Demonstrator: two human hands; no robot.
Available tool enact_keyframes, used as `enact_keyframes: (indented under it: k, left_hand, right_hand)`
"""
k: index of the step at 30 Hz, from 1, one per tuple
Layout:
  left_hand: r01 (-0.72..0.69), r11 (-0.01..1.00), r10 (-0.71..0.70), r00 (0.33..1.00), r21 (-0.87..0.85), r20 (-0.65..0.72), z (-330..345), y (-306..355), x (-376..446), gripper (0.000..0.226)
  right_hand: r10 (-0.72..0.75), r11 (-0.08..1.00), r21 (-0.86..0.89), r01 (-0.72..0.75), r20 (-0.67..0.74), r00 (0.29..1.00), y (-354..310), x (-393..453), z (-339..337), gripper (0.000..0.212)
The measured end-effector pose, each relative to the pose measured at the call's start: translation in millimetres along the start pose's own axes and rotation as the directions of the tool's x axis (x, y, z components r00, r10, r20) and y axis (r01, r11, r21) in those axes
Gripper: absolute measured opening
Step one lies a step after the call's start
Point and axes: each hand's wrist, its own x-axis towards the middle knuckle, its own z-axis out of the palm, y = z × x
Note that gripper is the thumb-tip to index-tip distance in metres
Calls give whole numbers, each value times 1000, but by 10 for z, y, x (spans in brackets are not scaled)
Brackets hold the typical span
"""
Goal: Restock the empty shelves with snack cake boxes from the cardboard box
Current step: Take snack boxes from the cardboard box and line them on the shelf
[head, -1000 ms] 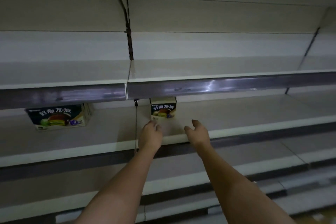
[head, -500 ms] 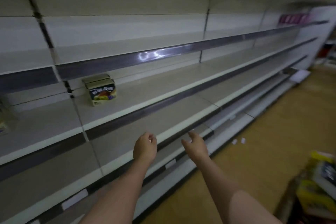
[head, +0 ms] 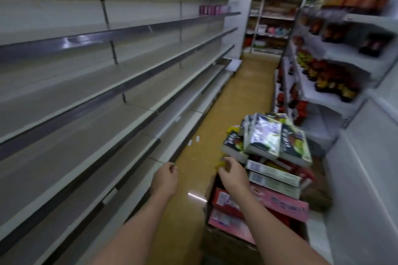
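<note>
Yellow floor (head: 243, 101) between bare shelves (head: 120, 75), stacked snack boxes (head: 271, 142).

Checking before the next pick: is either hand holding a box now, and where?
Nothing is held. The left hand and right hand are loosely curled, short of the stacked snack cake boxes.

- Bare shelves (head: 120, 84) run down the left side of the aisle, tier over tier, with dark price rails along their front edges.
- The left hand (head: 164, 179) hangs over the yellow floor (head: 243, 97), fingers loosely curled, holding nothing.
- The right hand (head: 233, 175) reaches with loosely bent fingers, just beside a heap of snack cake boxes (head: 269, 142); whether it touches one is unclear.
- Dark green-and-white boxes lie tilted on top; pink boxes (head: 277, 202) lie flat beneath.
- The cardboard box (head: 217, 239) shows below the heap, blurred.
- Stocked shelves (head: 336, 66) stand on the right, holding dark bottles.
- Two small white slips (head: 193, 141) lie on the floor.
</note>
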Motion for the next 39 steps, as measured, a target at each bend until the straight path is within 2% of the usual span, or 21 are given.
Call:
enact_keyframes:
  k: [5, 8, 16, 19, 24, 28, 32, 37, 39]
  left_hand:
    - [-57, 998, 57, 996, 5, 67, 622, 619, -273, 32]
    - [-125, 992, 125, 987, 1, 97, 865, 959, -361, 32]
    - [-173, 980, 188, 966, -95, 178, 1258, 1561, -202, 39]
    - [-234, 970, 241, 951, -58, 191, 1356, 1696, -65, 43]
    - [-231, 973, 230, 942, -22, 243, 1464, 1832, 331, 48]
    - [-172, 983, 186, 925, -72, 331, 1576, 1915, 578, 51]
    - [-24, 981, 107, 892, -190, 438, 1722, 1938, 709, 52]
    - [163, 921, 34, 871, -355, 490, 1861, 1912, 828, 42]
    - [233, 878, 11, 863, -418, 505, 1846, 1935, 851, 29]
  right_hand:
    - [77, 997, -6, -80, -203, 976, 545, 101, -770, 24]
    - [102, 994, 4, -105, -271, 957, 725, 204, -1096, 17]
    - [131, 991, 11, -134, -292, 947, 819, 543, -1454, 25]
    - [120, 992, -10, -127, -269, 956, 729, 738, -1465, 34]
    - [155, 984, -52, -172, -241, 958, 576, 1110, -1385, 43]
    - [221, 969, -58, -240, -232, 947, 536, 1330, -1297, 50]
    - [224, 964, -74, -255, -291, 930, 523, 1464, -1239, 51]
    - [239, 965, -28, -262, -323, 916, 521, 1585, -1211, 47]
    - [239, 962, -52, -268, -312, 920, 544, 1621, -1216, 48]
